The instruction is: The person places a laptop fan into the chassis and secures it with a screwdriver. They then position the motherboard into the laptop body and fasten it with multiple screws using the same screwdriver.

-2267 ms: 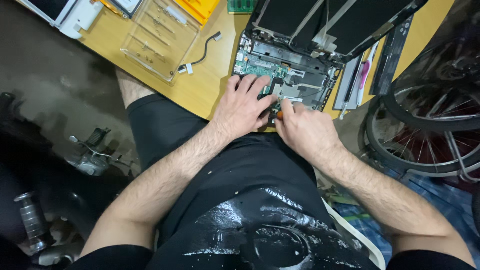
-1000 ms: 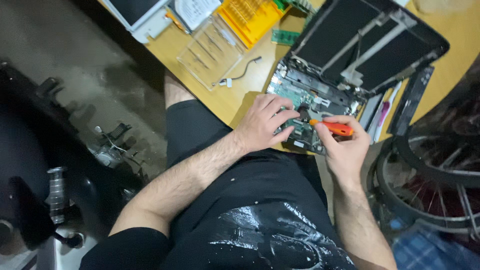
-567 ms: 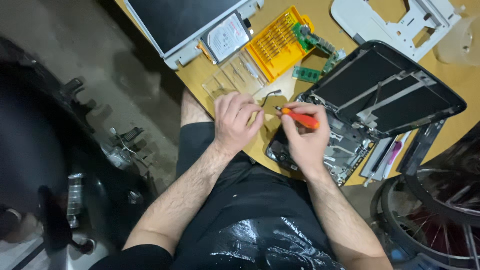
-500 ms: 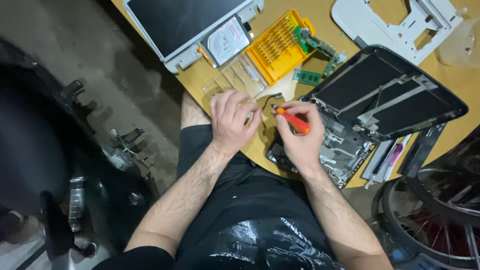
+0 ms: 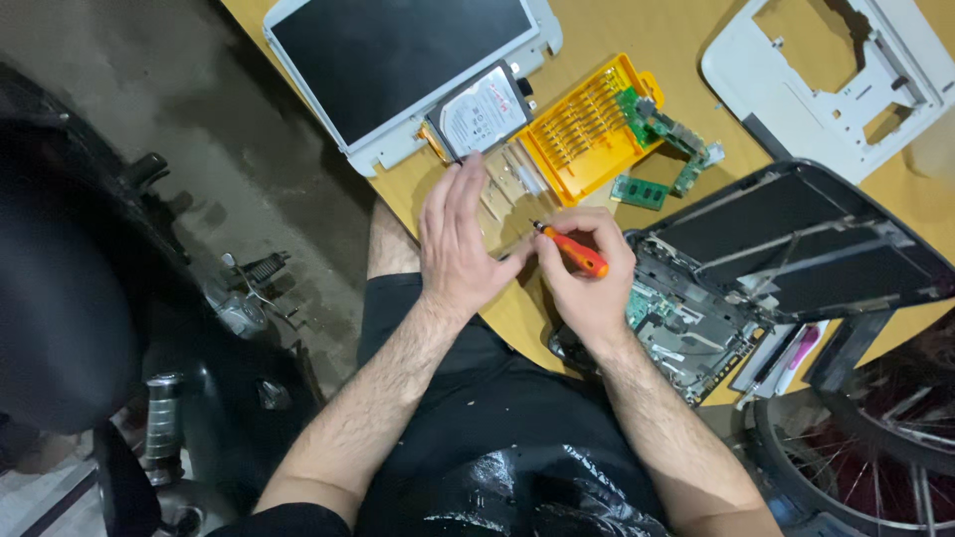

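My right hand (image 5: 589, 280) grips a small orange-handled screwdriver (image 5: 575, 251), its tip pointing left toward my left hand (image 5: 460, 239). The left hand is spread flat with fingers extended, hovering over a clear plastic lid (image 5: 502, 179) on the wooden table (image 5: 686, 60). Just right of my right hand lies an opened laptop base (image 5: 686, 333) with its green circuit board exposed and a black panel (image 5: 796, 239) tilted over it.
A yellow screwdriver bit case (image 5: 589, 127) lies open beyond my hands. A hard drive (image 5: 482, 111) rests on a white-framed screen panel (image 5: 398, 60). Green circuit boards (image 5: 667, 134) lie beside the case. A white laptop shell (image 5: 846, 80) is far right. A bicycle wheel (image 5: 865, 467) stands at lower right.
Both hands have left the laptop board and moved left to the clear lid. The left hand has opened flat; the right hand still holds the screwdriver.
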